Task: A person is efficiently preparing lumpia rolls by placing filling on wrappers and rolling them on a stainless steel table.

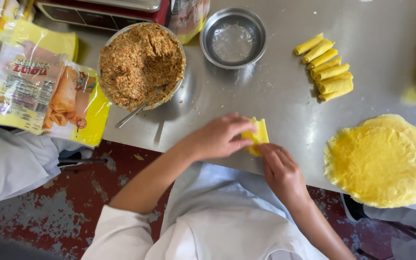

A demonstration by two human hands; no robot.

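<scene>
**Inspector:** State of the hands?

**Assistant:** Left hand (220, 136) lies over a folded yellow wrapper (258, 136), fingers pressed together, thumb pinching its near edge. Right hand (280, 169) meets it from below, fingertips pinching the lower corner. The wrapper sits on the steel table (275, 91), directly under both sets of fingers.

**Inspector:** Surroundings?

**Assistant:** Beyond the left fingers: a bowl of minced filling (141, 65) with a spoon handle (130, 117), and a small metal bowl of water (233, 37). Beyond the right fingers: a row of finished yellow rolls (326, 68). Right of them: a stack of round yellow wrappers (381, 161). Far left: printed yellow packets (39, 91).
</scene>
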